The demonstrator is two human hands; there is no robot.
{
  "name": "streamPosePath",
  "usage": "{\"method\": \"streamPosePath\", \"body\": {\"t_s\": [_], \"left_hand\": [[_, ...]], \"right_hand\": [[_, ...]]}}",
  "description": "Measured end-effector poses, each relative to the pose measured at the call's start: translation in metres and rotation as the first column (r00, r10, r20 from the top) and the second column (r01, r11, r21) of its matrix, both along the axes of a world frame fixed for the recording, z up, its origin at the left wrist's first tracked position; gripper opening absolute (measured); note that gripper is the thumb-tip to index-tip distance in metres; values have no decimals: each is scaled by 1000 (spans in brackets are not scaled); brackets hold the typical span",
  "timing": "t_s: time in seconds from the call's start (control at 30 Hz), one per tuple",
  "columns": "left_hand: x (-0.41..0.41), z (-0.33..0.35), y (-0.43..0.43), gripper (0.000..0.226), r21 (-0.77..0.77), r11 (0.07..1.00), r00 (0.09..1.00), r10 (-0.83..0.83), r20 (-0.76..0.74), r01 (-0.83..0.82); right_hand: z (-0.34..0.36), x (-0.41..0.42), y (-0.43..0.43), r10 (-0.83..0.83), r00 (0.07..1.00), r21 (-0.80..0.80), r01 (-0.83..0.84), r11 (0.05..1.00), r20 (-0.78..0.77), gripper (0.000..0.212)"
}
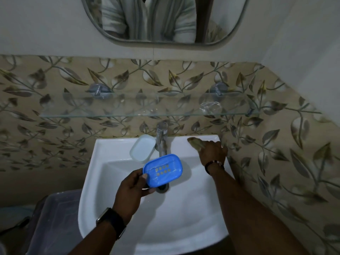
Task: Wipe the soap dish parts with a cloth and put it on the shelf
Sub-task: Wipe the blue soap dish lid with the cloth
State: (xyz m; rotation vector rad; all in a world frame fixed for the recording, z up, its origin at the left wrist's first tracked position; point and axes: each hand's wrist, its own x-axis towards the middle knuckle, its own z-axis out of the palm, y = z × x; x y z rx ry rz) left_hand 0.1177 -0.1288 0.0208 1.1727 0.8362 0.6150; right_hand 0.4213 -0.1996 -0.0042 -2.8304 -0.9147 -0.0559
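My left hand (pixel 133 188) holds the blue soap dish insert (pixel 162 170), a slotted tray, by its near-left edge above the sink basin. The pale translucent soap dish base (pixel 142 148) lies on the sink's back rim, left of the tap. My right hand (pixel 212 150) rests on the back right corner of the rim with its fingers closed on a brownish cloth (pixel 195 142). The glass shelf (pixel 128 114) runs along the wall above the tap.
A white sink (pixel 103 181) with a chrome tap (pixel 161 138) and a drain under the insert. A small clear object (pixel 210 107) sits on the shelf's right end. A mirror (pixel 230 35) hangs above. A lidded plastic bin (pixel 55 218) stands at lower left.
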Motion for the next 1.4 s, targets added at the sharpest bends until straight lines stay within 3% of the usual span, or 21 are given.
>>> {"method": "streamPosePath", "body": {"t_s": [0.07,0.13,0.2,0.3,0.43,0.57,0.67,0.73,0.8,0.93,1.07,1.17,1.23,1.33,1.4], "left_hand": [[4,2,0,22,-10,1000,1000,9,7,-9],[5,7,0,20,-14,1000,1000,9,24,-9],[4,12,0,18,-21,1000,999,14,48,-13],[4,20,0,18,-5,1000,997,9,71,-9],[0,31,-7,21,59,996,993,-69,99,64],[-19,39,-10,20,103,993,988,-73,138,59],[-28,42,-14,18,115,992,987,-64,146,47],[-31,45,-19,18,116,991,986,-78,148,61],[-34,48,-22,20,121,990,983,-95,159,76],[-45,55,-14,21,128,988,975,-112,192,88],[-55,57,-8,18,103,993,975,-78,207,58],[-59,54,-10,18,104,993,975,-79,210,58],[-62,52,-10,17,107,993,973,-67,222,44],[-61,53,-7,16,109,994,974,-24,227,-1],[-55,56,-9,17,112,994,973,-12,230,-14]], "right_hand": [[17,-9,-11,-32,999,209,38,977,-32,20],[37,-34,-23,10,999,506,12,862,-41,23],[58,-70,-36,100,991,648,-135,750,91,31],[85,-129,-46,311,898,519,-434,736,311,29],[92,-195,-40,552,765,207,-630,748,333,40],[102,-198,-48,529,746,56,-598,800,405,41],[110,-193,-60,360,815,11,-409,912,455,33],[117,-211,-57,276,893,72,-321,944,356,34],[120,-234,-47,325,927,153,-354,923,187,39],[131,-253,-48,574,814,179,-581,794,92,42],[150,-244,-62,698,704,-13,-703,711,131,44],[152,-246,-71,741,628,-90,-745,661,237,40],[152,-237,-75,702,601,-158,-706,690,382,40],[156,-226,-79,566,689,-207,-537,818,453,32],[153,-240,-73,461,808,-76,-468,881,367,31]]}}
